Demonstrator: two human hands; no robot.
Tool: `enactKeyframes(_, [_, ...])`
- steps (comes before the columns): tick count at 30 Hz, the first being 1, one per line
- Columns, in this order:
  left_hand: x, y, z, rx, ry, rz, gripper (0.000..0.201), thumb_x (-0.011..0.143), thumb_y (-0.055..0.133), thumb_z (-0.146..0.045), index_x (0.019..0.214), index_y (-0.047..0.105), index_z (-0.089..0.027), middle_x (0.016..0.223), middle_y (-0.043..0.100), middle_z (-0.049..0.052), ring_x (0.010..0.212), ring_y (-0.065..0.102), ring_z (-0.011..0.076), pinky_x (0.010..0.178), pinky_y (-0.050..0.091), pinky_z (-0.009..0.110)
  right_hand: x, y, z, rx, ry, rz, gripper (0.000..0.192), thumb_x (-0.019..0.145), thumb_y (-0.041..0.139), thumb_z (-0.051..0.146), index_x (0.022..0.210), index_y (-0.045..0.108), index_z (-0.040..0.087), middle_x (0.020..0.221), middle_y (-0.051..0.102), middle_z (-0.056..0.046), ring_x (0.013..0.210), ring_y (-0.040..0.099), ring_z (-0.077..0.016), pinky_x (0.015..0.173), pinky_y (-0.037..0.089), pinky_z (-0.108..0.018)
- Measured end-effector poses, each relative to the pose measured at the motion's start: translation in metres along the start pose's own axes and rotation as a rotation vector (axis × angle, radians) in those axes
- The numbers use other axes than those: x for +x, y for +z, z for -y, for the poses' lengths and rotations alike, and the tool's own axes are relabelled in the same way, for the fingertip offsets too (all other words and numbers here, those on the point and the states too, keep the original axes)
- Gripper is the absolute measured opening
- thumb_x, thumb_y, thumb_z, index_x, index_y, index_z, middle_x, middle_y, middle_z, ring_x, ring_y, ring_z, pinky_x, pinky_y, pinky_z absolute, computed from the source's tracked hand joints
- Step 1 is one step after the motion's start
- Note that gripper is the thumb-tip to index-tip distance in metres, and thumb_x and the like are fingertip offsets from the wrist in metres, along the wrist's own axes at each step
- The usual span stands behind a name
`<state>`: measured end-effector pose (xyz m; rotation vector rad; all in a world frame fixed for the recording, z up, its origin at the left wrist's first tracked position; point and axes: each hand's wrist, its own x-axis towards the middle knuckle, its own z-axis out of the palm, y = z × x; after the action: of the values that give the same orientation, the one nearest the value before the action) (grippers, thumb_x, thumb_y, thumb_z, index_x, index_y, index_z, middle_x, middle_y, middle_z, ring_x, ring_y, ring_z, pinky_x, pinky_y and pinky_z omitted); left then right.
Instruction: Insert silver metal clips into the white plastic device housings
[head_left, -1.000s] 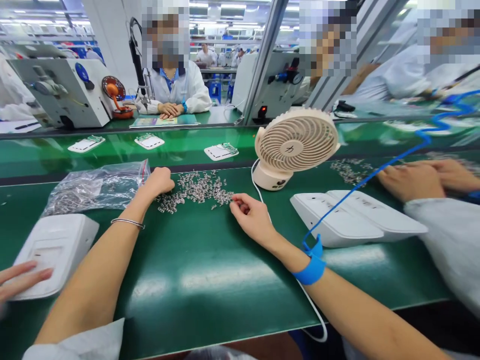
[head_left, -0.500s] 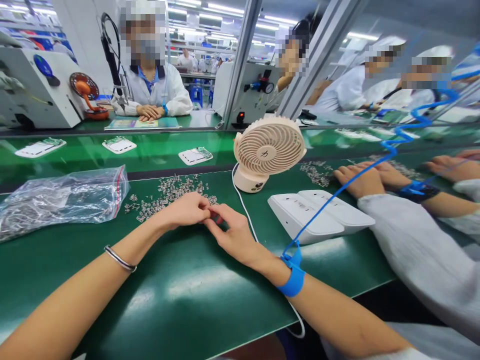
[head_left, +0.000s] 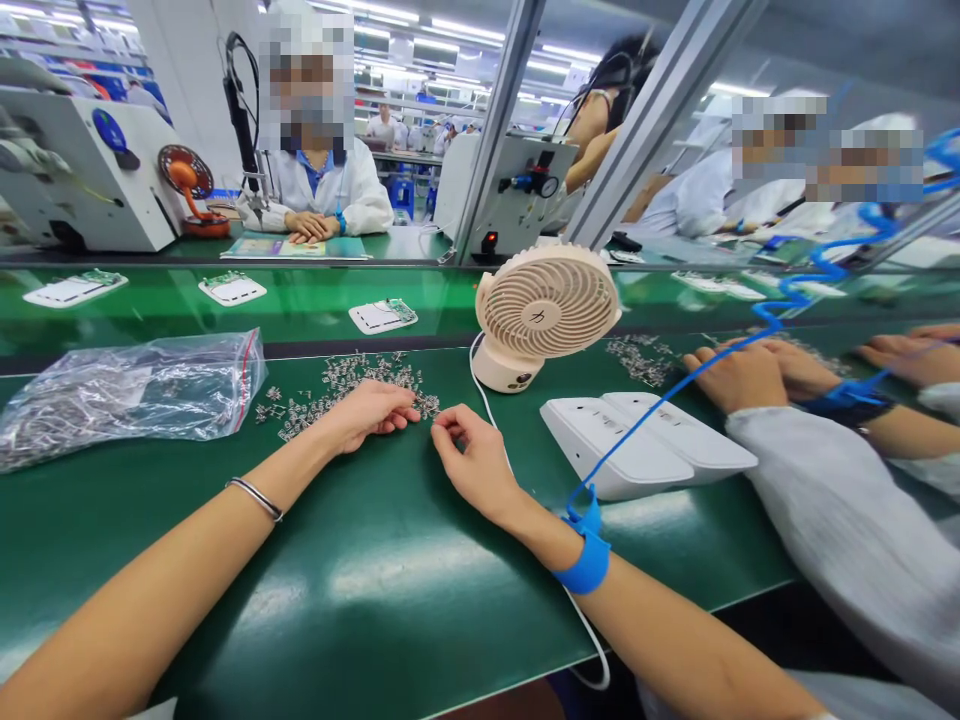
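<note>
A loose pile of small metal parts (head_left: 352,375) lies on the green table top (head_left: 390,590). My left hand (head_left: 371,410) rests at the near edge of the pile with its fingers curled; whether it holds any parts is hidden. A little to its right, my right hand (head_left: 469,455) has thumb and forefinger pinched on a small metal part. A blue wrist strap (head_left: 585,560) sits on my right wrist, and its coiled blue cord (head_left: 787,295) runs up to the right. My left wrist carries a thin metal bangle (head_left: 255,497).
A clear plastic bag (head_left: 127,390) of more parts lies at the left. A beige desk fan (head_left: 544,310) and two white housings (head_left: 645,445) stand to the right. A co-worker's hands (head_left: 742,375) rest beside them. White trays (head_left: 382,315) lie on the belt behind; a person sits opposite.
My hands, which touched fingertip to fingertip half a second ago, have drawn apart. A second ago they were spread at either side of the pile. The view has shifted to the right.
</note>
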<state>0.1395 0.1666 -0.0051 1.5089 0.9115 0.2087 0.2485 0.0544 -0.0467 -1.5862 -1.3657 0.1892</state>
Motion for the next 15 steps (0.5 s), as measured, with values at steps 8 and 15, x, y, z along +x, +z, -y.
enactKeyframes(8, [-0.004, 0.016, 0.007, 0.076, 0.125, -0.025, 0.015, 0.066, 0.056, -0.026, 0.066, 0.063, -0.013, 0.062, 0.058, 0.0, 0.054, 0.042, 0.0083, 0.05, 0.031, 0.022, 0.014, -0.01, -0.01, -0.07, 0.066, 0.044, 0.014, 0.081, 0.042, 0.026, 0.069, 0.047, 0.02, 0.065, 0.051, 0.0, 0.059, 0.046, -0.0123, 0.058, 0.037, -0.025])
enactKeyframes(15, [-0.005, 0.02, 0.007, 0.005, 0.124, -0.049, 0.046, 0.07, 0.056, -0.021, 0.116, 0.057, -0.016, 0.113, 0.061, 0.005, 0.071, 0.052, 0.0101, 0.064, 0.04, 0.023, 0.021, -0.019, -0.006, 0.02, 0.054, 0.075, 0.015, 0.083, 0.04, 0.03, 0.073, 0.046, 0.02, 0.088, 0.063, -0.005, 0.082, 0.057, -0.0158, 0.071, 0.04, -0.027])
